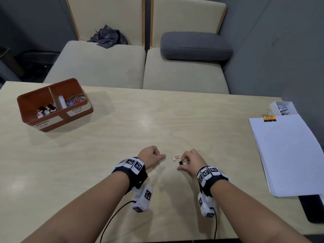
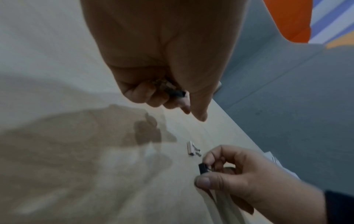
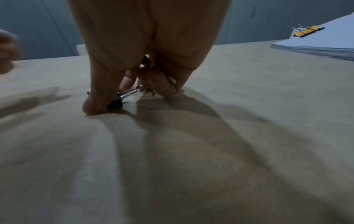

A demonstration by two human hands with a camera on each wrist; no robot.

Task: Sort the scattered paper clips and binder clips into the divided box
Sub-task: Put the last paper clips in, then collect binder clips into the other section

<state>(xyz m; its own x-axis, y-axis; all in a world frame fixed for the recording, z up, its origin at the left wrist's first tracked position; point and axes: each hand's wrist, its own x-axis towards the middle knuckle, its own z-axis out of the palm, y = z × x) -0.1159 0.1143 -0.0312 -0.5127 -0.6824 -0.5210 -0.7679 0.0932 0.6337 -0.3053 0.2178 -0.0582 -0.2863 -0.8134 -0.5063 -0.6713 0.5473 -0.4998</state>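
A brown divided box [image 1: 79, 112] stands at the table's far left; its "BINDER CLIP" side holds several binder clips [image 1: 46, 109], its "PAPER CLIP" side coloured paper clips [image 1: 75, 99]. Near the table's middle front, my right hand [image 1: 190, 161] pinches a black binder clip [image 1: 182, 162] by its wire handles, low at the tabletop. A pink binder clip [image 1: 175, 157] lies loose between my hands, also the pale clip [image 2: 192, 149] in the left wrist view. My left hand [image 1: 152, 155] is curled, and its fingers grip a dark clip [image 2: 175, 92].
A thick stack of white paper [image 1: 287, 153] with a yellow binder clip [image 1: 269, 118] lies at the right edge, with a small white box [image 1: 284, 107] behind it. A beige bench with a grey cushion [image 1: 196, 46] sits beyond the table.
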